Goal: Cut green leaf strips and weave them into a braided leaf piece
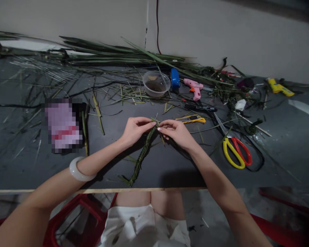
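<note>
A green braid of leaf strips (143, 155) runs from my fingertips down toward the table's front edge. My left hand (136, 129) pinches its upper end between thumb and forefinger. Right beside it, my right hand (177, 132) is closed with thumb and forefinger on the same end, where short loose strips stick out. Dark thin strips trail from under my right hand. Just beyond that hand lies a yellow utility knife (195, 119). Further right are scissors (234, 151) with one yellow and one red handle.
Long green leaves (113, 55) lie along the wall. A clear plastic bowl (156, 84) holding liquid stands at the back, near a blue object (174, 79), a pink glue gun (195, 89) and a yellow glue gun (279, 87). A blurred-out item (63, 127) is at left. Leaf scraps are scattered about.
</note>
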A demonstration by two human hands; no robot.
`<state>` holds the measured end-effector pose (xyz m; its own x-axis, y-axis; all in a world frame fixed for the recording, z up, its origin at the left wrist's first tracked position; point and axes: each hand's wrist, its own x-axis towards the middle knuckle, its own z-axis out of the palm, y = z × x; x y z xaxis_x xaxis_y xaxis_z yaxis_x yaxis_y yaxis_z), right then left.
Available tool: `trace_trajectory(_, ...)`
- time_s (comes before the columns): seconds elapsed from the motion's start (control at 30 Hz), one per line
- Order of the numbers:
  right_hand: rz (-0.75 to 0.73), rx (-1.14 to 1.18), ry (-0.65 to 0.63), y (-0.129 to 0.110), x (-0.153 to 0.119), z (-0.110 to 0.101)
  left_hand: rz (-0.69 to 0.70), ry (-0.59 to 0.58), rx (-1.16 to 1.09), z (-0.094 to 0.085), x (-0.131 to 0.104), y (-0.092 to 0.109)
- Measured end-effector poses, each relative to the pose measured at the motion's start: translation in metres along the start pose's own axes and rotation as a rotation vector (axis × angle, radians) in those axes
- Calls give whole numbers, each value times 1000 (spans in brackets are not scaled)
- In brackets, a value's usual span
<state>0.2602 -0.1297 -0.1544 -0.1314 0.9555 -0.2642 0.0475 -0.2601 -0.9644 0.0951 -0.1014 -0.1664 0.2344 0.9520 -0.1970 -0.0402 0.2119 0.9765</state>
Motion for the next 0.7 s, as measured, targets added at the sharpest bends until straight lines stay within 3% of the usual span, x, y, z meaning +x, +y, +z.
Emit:
trace_trajectory(0.2, 10, -69, -65, 1, -1, -4, 34, -24, 53, 0, -2, 2)
trace_trajectory(0.37, -337, -399, 31, 0, -3, -6, 65, -42, 99, -2, -3, 2)
trace_trajectory(0.47, -494, -560, 24, -1, -4, -8, 85, -77, 95, -3, -3, 0)
trace_trajectory(0.6, -531, -596, -8, -1, -4, -10, 78, -123, 94, -4, -2, -3)
trace_trajectory(0.7, -501, -573, 38, 0, -3, -11, 74, -158, 127, -5, -2, -3)
